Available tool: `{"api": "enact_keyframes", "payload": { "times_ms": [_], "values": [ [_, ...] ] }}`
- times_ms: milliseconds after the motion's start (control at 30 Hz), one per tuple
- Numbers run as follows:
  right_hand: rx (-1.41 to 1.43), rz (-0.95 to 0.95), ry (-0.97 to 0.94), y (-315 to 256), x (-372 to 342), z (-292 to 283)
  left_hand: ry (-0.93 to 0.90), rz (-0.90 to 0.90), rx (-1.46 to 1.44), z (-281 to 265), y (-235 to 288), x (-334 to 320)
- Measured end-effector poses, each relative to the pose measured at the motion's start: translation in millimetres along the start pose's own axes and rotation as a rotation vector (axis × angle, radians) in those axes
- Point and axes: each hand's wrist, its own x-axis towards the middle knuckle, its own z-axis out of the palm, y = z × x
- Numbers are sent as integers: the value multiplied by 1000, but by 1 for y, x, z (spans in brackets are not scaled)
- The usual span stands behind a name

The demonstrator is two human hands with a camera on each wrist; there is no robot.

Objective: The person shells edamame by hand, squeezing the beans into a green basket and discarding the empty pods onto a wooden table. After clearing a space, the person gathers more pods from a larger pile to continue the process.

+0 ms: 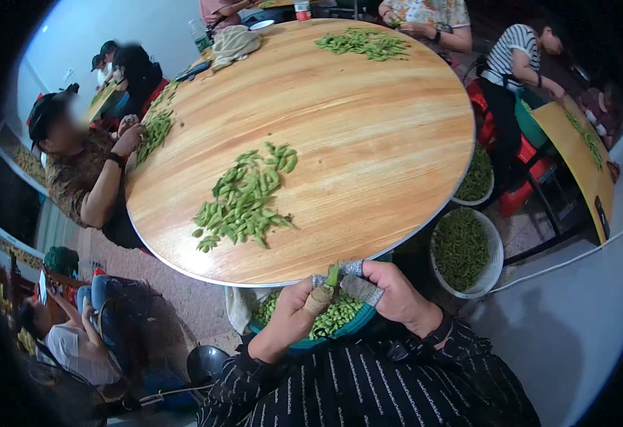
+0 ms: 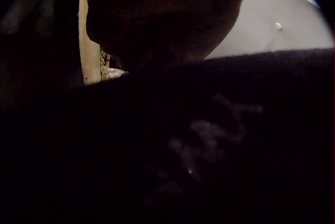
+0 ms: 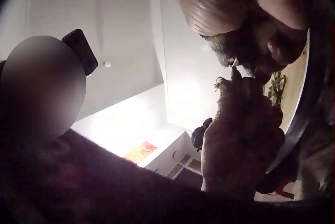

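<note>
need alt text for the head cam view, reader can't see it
A person's left hand and right hand, in finger wraps, pinch a green pod above a teal basin of shelled beans. Beyond stands a round wooden table with a pile of pods; other people are around it.

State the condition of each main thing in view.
Green pod: whole or split, unclear
Left hand: pinches green pod
Right hand: pinches green pod
Finger covers: worn
Teal basin: holds loose beans
Nearest pod heap: loosely spread
Nearer white basket: holds green plant matter
Far cloth: crumpled
</note>
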Motion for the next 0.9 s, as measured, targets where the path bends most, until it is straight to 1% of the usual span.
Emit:
{"api": "enact_keyframes", "payload": {
  "times_ms": [33,133,167,267,300,333,367,400,433,467,533,633,733,767,867,900],
  "values": [
    [38,5,-2,1,2,3,15,42,85,-2,1,-1],
    [21,12,-7,-4,4,7,69,123,293,-6,-6,-5],
    [12,-20,-15,-1,5,7,75,133,312,-8,-11,-5],
    [-124,-100,0,3,6,11,90,-47,462,-11,-3,-11],
    [-95,-98,30,12,6,11,105,-45,418,-7,6,-11],
    [-109,-150,48,15,8,13,135,-30,487,-6,7,-12],
    [-231,-187,75,15,7,12,152,-16,357,-4,4,-11],
    [-221,-201,89,14,7,13,157,24,367,2,12,-10],
    [-272,-179,97,11,6,13,210,-23,334,-3,0,-13],
    [-236,-135,92,13,6,14,174,24,392,-8,-2,-14],
    [-211,-143,108,10,5,15,181,72,389,-11,-8,-14],
    [-170,-120,109,19,8,16,214,46,344,-9,-10,-15],
    [-222,-32,66,10,8,15,210,87,393,-5,-4,-15],
    [-149,-29,75,3,7,16,196,100,417,-14,-12,-17],
    [-81,17,102,20,15,22,185,120,335,-13,-13,-15],
    [-85,27,105,24,16,22,202,78,306,-12,-13,-16]
  ]
}}
